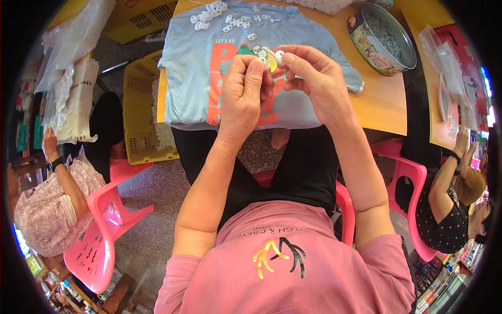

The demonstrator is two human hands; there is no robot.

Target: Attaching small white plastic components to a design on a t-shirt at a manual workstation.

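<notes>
In the head view, your landmark is the light-blue cloth shirt with a red print [183,73], spread over the tan wooden table [387,107]. Above its middle, your right hand [320,81] pinches a small, white, rounded, plastic-looking piece [280,57] between thumb and fingertip. Your left hand [243,94], just beside it, has thumb and forefinger pressed together; a pale bit shows at the tips, too small for you to tell its shape.

The piece looks light, stiff and smooth, so it may slip or spin under a hard squeeze but should not break easily. Hold it by its outer sides with the finger pads, leaving its face uncovered. Similar loose white blocky pieces [240,22] lie on the shirt's far part; an oval metal tin with a printed wall [366,49], holding small grey bits, stands beyond the shirt's right side.
</notes>
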